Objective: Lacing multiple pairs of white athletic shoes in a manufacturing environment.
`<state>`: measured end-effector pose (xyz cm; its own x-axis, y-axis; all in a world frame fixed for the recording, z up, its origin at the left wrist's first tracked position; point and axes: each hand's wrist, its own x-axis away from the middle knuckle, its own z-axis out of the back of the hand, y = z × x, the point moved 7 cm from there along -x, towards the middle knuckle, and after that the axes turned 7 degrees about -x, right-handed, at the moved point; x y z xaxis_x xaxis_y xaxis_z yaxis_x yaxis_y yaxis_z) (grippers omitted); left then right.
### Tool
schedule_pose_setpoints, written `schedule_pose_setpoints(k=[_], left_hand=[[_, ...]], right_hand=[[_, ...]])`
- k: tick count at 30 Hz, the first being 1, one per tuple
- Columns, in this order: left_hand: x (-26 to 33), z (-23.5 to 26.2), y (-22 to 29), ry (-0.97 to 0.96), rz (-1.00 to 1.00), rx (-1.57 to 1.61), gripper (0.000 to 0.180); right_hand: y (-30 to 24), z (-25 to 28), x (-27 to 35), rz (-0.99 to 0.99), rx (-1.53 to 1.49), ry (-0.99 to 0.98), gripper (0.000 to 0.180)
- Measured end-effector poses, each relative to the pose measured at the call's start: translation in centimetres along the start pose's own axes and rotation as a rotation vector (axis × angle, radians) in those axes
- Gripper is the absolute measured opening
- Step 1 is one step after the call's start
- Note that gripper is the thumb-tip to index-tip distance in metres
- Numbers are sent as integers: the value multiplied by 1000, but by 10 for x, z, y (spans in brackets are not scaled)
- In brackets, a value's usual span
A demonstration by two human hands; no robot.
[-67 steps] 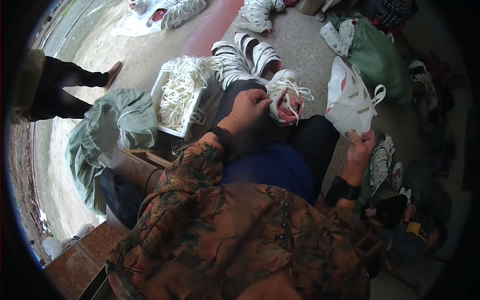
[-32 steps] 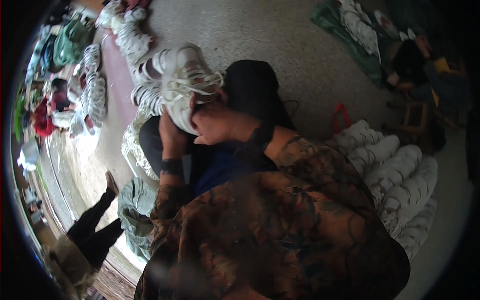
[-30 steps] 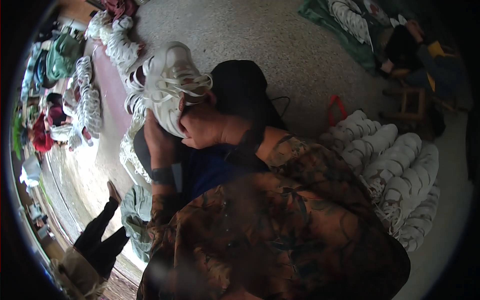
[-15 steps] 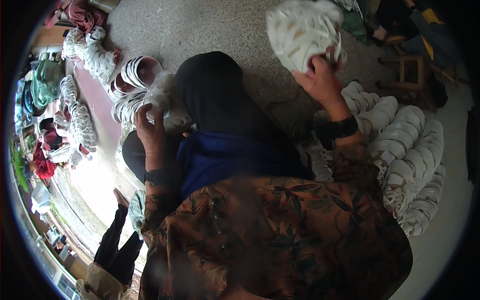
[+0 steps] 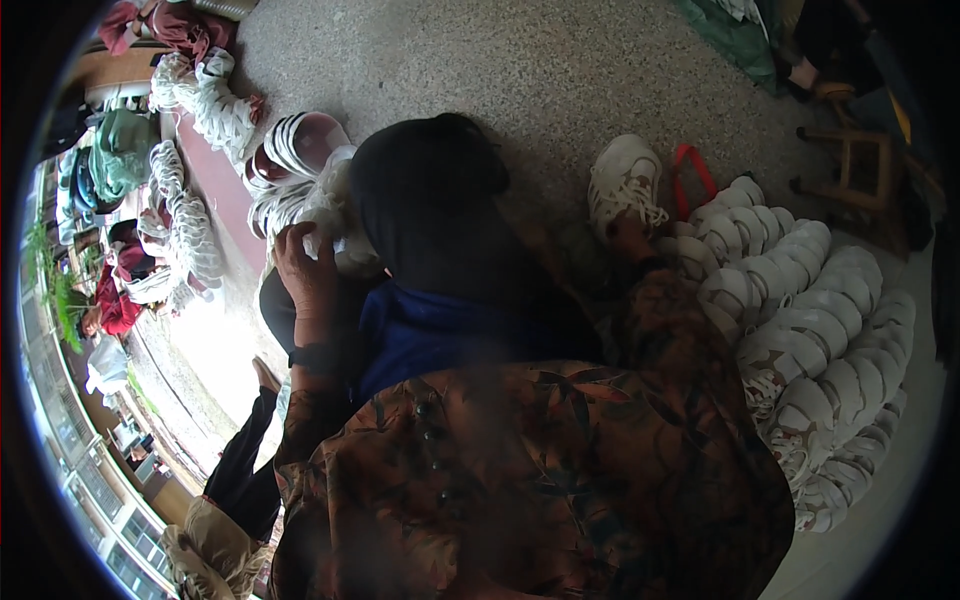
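Observation:
A white lace-up shoe (image 5: 626,180) is at the floor to the right of my knee, toe pointing away. My right hand (image 5: 628,236) grips its heel end; the fingers are partly hidden in shadow and behind the shoe. My left hand (image 5: 306,268) is raised beside my left knee, with its fingers bent and apart. Its fingertips are at the edge of a bundle of white shoe pieces (image 5: 275,212) and pale, crumpled, plastic-like material (image 5: 335,205). Whether they touch it, I cannot tell.
Several rows of nested white shoes (image 5: 790,300) lie on my right, by a red strap (image 5: 692,178). A wooden stool (image 5: 855,165) stands beyond. More white bundles (image 5: 185,225) lie at left. A co-worker's dark-clad leg (image 5: 245,455) shows at lower left.
My right hand has brought the white shoe down and nearer, from raised at upper right to the floor by the rows. The left hand keeps its place by the bundle. The view has shifted slightly.

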<state>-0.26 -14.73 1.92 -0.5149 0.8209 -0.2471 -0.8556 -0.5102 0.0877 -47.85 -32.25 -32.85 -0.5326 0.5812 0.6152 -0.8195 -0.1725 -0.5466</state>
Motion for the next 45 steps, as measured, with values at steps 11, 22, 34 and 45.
schedule_pose_setpoints(k=[11, 22, 34, 45], left_hand=[[-6, -7, -63, -4, 308, 527, 15], [-16, -93, -267, 11, 1080, 1225, 28], [-46, -207, -455, 207, 1323, 1254, 48], [-72, -326, -518, 278, 1481, 1313, 66]], right_hand=[[-52, 30, -5, 22, 408, -88, 26], [-483, 226, -14, 477, -378, 8, 11], [-672, 8, -261, 269, -346, -757, 17], [-631, -177, -377, -70, -712, -716, 36]])
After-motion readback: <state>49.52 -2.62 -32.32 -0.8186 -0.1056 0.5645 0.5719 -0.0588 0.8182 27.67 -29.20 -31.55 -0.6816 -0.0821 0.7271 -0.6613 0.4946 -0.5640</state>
